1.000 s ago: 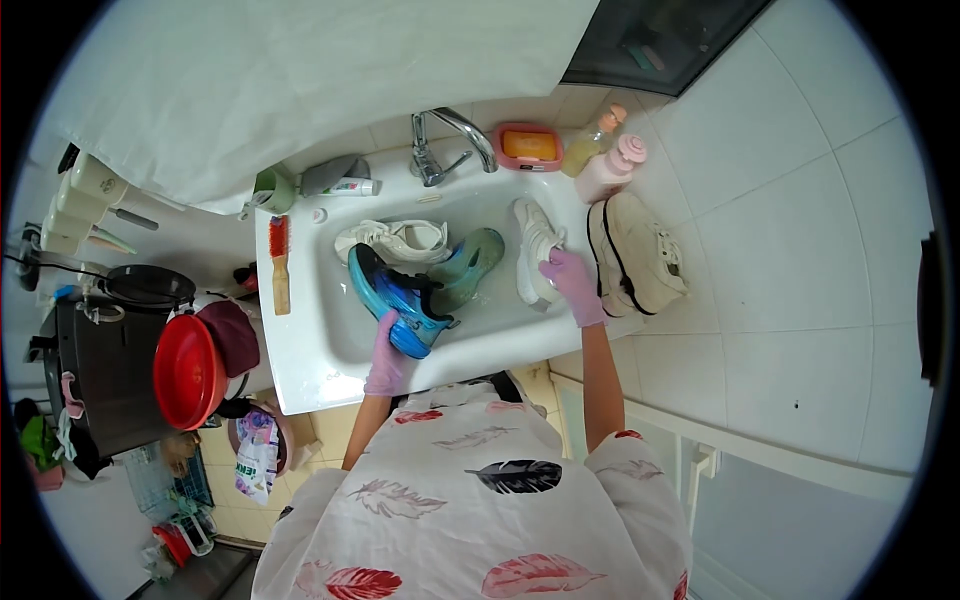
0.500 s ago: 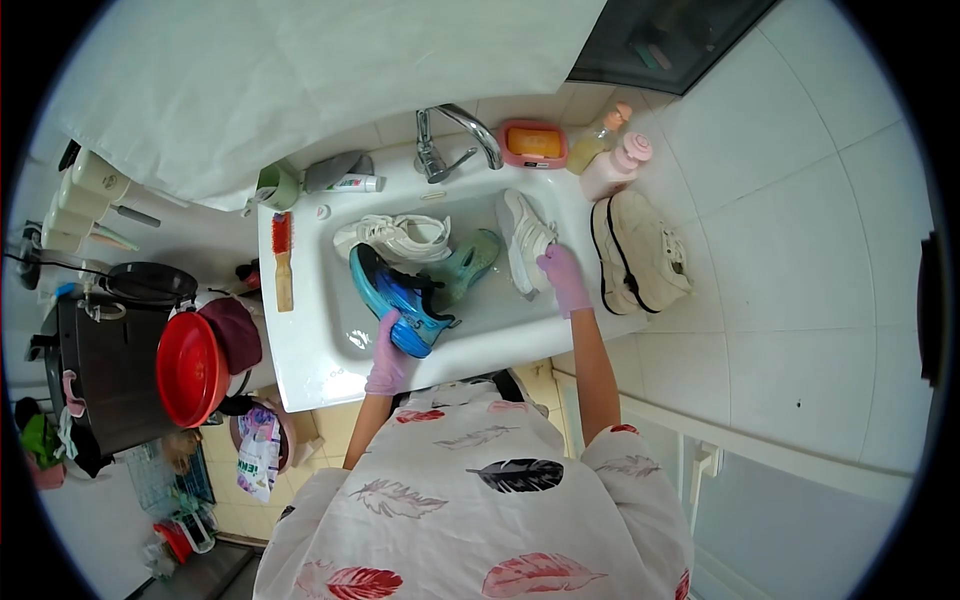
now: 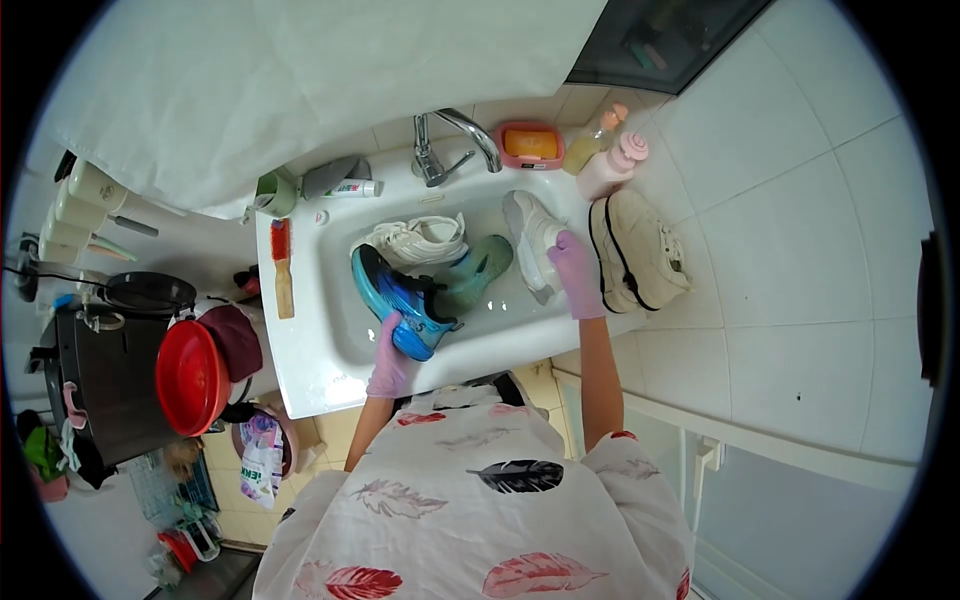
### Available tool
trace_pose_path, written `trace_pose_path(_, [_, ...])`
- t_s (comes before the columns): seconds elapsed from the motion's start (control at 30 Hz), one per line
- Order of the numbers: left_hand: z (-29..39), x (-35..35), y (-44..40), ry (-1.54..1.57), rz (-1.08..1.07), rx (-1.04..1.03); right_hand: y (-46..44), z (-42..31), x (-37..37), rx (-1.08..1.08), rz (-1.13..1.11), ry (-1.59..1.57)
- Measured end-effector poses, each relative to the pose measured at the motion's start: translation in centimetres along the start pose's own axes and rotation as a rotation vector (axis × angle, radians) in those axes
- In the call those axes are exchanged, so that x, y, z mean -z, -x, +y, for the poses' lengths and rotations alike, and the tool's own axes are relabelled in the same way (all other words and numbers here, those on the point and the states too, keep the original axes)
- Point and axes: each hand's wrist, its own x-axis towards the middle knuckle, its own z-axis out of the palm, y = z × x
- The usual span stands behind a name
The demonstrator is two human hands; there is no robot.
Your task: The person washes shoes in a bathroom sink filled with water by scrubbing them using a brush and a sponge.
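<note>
My left hand (image 3: 389, 362), in a pink glove, is closed on the lower end of a blue sneaker (image 3: 396, 303) with a black collar, tilted in the sink. My right hand (image 3: 577, 275), gloved alike, grips a white-and-grey sneaker (image 3: 533, 240) against the sink's right inner wall. Between them a second, green-blue sneaker (image 3: 478, 277) lies in the water, partly behind the blue one. Behind the blue sneaker rests another white sneaker (image 3: 422, 241) on its side. The fingertips of both hands are partly hidden.
The white sink (image 3: 300, 375) has a chrome faucet (image 3: 432, 160) at its back. A brush (image 3: 283, 270) lies on its left rim. Along the back stand a soap dish (image 3: 530, 145) and a pink pump bottle (image 3: 612, 168). Cream sneakers (image 3: 640, 250) sit right of the sink.
My right hand has shifted slightly right with the white-and-grey sneaker. The other white sneaker and the green-blue one have drifted a little right. My left hand stays nearly in place.
</note>
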Motion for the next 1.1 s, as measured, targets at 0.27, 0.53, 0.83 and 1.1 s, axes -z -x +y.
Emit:
trace_pose_path(0.27, [0.7, 0.1, -0.6, -0.240, 0.027, 0.009, 5.3, -14.9, 8.9, 0.040, 0.303, 0.595])
trace_pose_path(0.53, [0.8, -1.1, -0.9, -0.294, -0.005, 0.144, 5.1, -14.4, 15.9, 0.387, 0.690, 0.953])
trace_pose_path(0.83, [1.4, -0.5, -1.6, -0.306, -0.008, 0.153, 3.9, -8.6, 15.9, 0.155, 0.864, 1.145])
trace_pose_path(1.1, [2.1, -0.2, -1.2, -0.284, -0.014, 0.116, 2.2, -8.8, 14.6, 0.246, 0.972, 1.154])
